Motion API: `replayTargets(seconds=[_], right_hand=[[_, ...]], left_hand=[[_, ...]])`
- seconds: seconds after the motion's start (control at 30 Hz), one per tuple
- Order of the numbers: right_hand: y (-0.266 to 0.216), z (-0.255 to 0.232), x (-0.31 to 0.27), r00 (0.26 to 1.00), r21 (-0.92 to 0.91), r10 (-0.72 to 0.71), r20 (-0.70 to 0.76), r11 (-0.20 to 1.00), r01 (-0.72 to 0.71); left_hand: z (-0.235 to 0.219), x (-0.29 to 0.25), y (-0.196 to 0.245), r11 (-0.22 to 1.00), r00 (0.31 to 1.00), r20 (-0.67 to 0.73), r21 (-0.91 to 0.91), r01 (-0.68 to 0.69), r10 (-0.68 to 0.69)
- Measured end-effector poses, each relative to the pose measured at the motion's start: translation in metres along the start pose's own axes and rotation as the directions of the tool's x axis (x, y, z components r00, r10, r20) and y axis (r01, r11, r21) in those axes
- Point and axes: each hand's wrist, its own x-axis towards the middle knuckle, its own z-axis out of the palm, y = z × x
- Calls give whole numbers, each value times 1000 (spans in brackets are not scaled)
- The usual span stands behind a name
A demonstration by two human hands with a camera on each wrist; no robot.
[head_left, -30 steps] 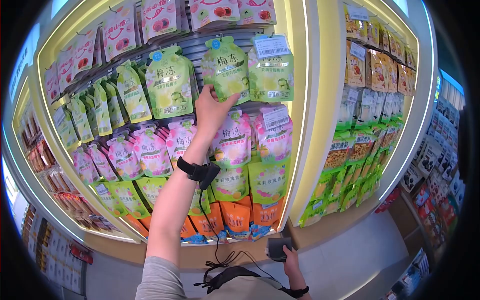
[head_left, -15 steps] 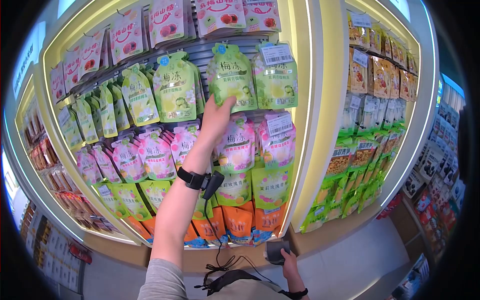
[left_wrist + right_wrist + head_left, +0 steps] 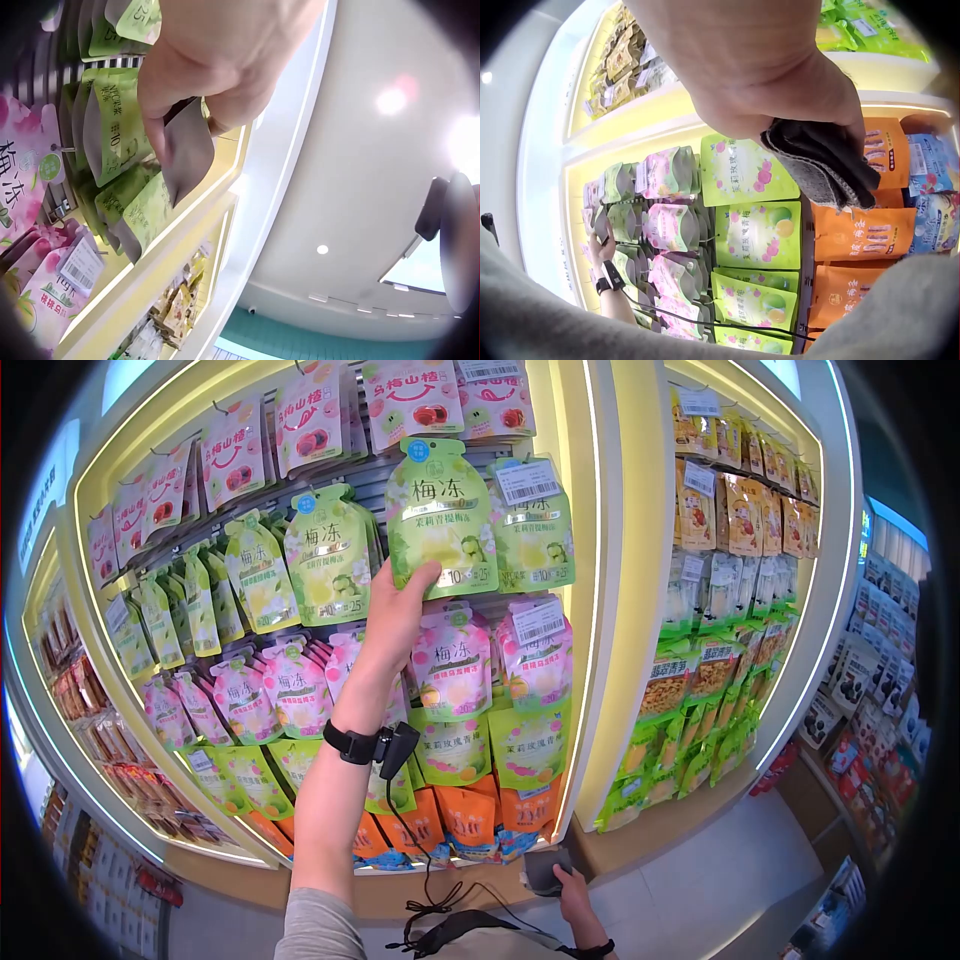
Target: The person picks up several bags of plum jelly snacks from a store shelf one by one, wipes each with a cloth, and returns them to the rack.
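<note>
In the head view my raised left hand (image 3: 412,588) grips the bottom edge of a green spouted pouch (image 3: 440,510) hanging in the upper row of a yellow-lit display wall. The thumb lies on the pouch's front and the fingers are behind it. In the left wrist view the same left hand (image 3: 184,124) pinches the pouch's silver back (image 3: 187,154). Low down by my waist, my right hand (image 3: 565,880) clutches a dark grey cloth (image 3: 545,865). The right wrist view shows that cloth (image 3: 821,161) bunched under the curled fingers (image 3: 780,90).
More green pouches (image 3: 325,550) hang to the left, one with a price tag (image 3: 527,480) to the right. Pink pouches (image 3: 450,660) and orange ones (image 3: 470,820) fill the lower rows. A second bay of snack bags (image 3: 720,590) stands right, past a yellow pillar (image 3: 625,610). A cable (image 3: 420,850) dangles from my wrist.
My left hand went from touching the green pouch's lower edge to gripping it. The pouch now sits further left and nearer the camera. My right hand stays low with the cloth.
</note>
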Motion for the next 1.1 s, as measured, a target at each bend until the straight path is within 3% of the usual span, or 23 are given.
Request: replayTargets(seconds=[0.13, 0.2, 0.23, 0.37, 0.43, 0.5, 0.57, 0.63, 0.7, 0.77, 0.83, 0.9, 0.93, 0.97, 1.03, 1.1], right_hand=[[-10, 3, -4, 1000, 7, -19, 4, 1000, 19], [-27, 8, -8, 989, 29, -129, 70, 991, 128], [-41, 12, -9, 990, 25, -127, 68, 992, 126], [-115, 57, -36, 923, 33, -381, 45, 924, 380], [-161, 89, -57, 759, -191, -627, 175, 735, 651], [-198, 135, -76, 486, -204, -818, 307, 442, 873], [-229, 173, -91, 150, -363, -806, 572, -85, 928], [-233, 213, -107, 194, -438, -667, 719, -218, 872], [-204, 237, -109, 228, -441, -601, 766, -233, 867], [-175, 240, -110, 251, -436, -535, 807, -253, 864], [-153, 233, -109, 159, -275, -433, 887, -220, 936], [-151, 242, -114, 207, -321, -420, 884, -221, 921], [-158, 251, -111, 270, -386, -481, 834, -159, 909], [-166, 261, -109, 336, -449, -538, 773, -89, 889], [-165, 280, -113, 308, -437, -561, 768, -108, 893], [-161, 302, -127, 257, -338, -421, 870, -129, 932]], left_hand=[[-3, -26, -6, 1000, 998, -58, 18, -3, 4], [-8, -58, -11, 995, 992, -98, -67, 77, -84], [-10, -74, -16, 989, 988, -106, -105, 104, -115], [-9, -157, -30, 934, 932, -148, -192, 301, -331], [-10, -195, -50, 891, 877, -178, -180, 416, -446], [-7, -229, -67, 893, 883, -138, -42, 448, -449], [-2, -256, -79, 919, 915, -80, -35, 393, -395], [4, -273, -70, 915, 913, -84, 25, 403, -400], [-14, -285, -71, 887, 892, -88, 100, 451, -444], [-38, -286, -74, 956, 967, -145, 175, 234, -210], [-58, -284, -64, 950, 980, -144, 261, 171, -137], [-72, -300, -56, 934, 954, -195, 234, 272, -229], [-72, -305, -58, 935, 931, -187, 113, 336, -312], [-72, -308, -57, 934, 930, -180, 101, 343, -322], [-79, -315, -52, 906, 942, -39, 262, 333, -334], [-95, -321, -54, 901, 931, -45, 237, 363, -363]])
